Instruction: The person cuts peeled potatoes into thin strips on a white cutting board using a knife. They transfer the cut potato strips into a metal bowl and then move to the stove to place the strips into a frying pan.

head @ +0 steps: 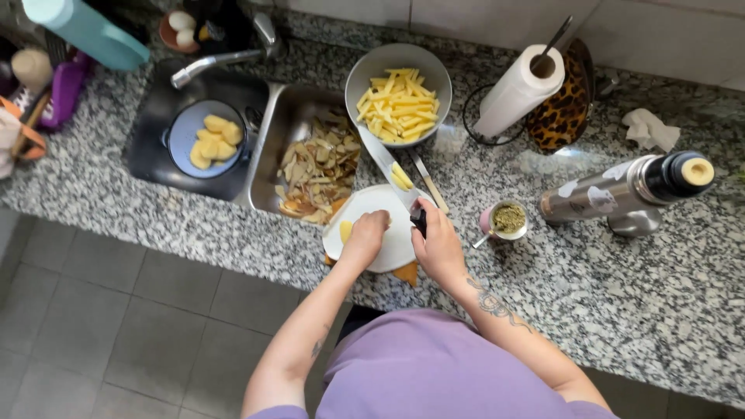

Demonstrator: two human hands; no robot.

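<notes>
My right hand point(439, 244) grips the black handle of a large knife point(386, 163), whose blade points up toward a grey bowl point(365, 71) of cut potato sticks. A few yellow potato sticks point(401, 176) lie on the blade. My left hand point(367, 233) presses a piece of peeled potato point(346, 230) against the white round plate point(388, 248) on the granite counter. An orange board edge shows beneath the plate.
A metal sink point(272, 147) left of the plate holds potato peels point(322, 167). A blue pot point(180, 138) of peeled potatoes sits beside it under the tap. A second knife point(429, 182), paper towel roll point(518, 89), small cup of green herb point(507, 219) and a thermos point(628, 190) stand to the right.
</notes>
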